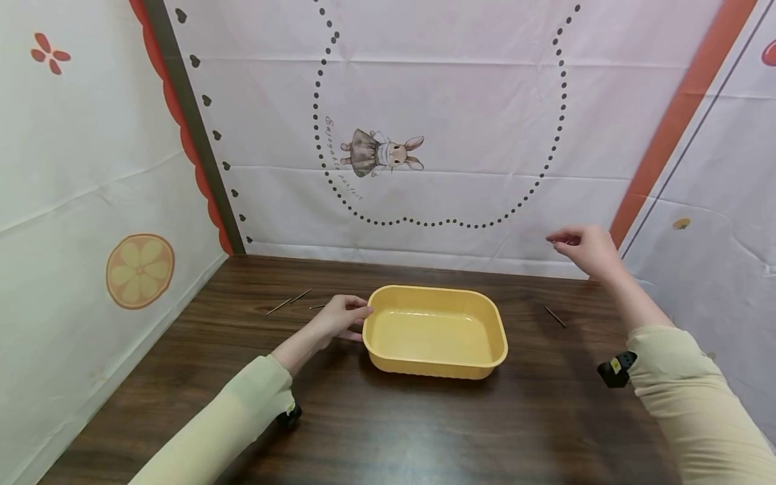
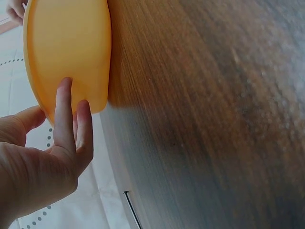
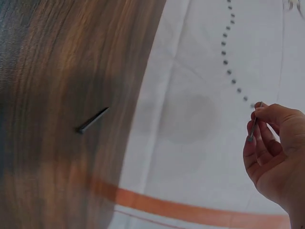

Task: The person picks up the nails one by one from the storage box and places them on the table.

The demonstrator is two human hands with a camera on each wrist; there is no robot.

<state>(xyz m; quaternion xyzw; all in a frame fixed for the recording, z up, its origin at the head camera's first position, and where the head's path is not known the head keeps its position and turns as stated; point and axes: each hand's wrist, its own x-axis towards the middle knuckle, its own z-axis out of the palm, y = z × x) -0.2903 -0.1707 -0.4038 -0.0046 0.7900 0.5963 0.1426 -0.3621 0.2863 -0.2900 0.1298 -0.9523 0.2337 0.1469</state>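
Note:
A yellow rectangular plastic basin [image 1: 436, 370] with rounded corners stands on the table. My left hand [image 1: 339, 316] pinches its left end, thumb at the rim and fingers against the outer wall, as the left wrist view also shows. Raised above the table's far right side, my right hand [image 1: 585, 249] holds a nail [image 3: 252, 130] between thumb and fingertips. Below that hand, another nail [image 1: 554, 316] lies on the table. The visible inside of the basin holds nothing.
Several nails lie on the dark wood table [image 1: 394, 431] left of the basin: two close together [image 1: 279, 306], and one nail [image 1: 316, 307] partly behind my left hand. A printed white cloth [image 1: 485, 135] hangs behind the table and along both sides.

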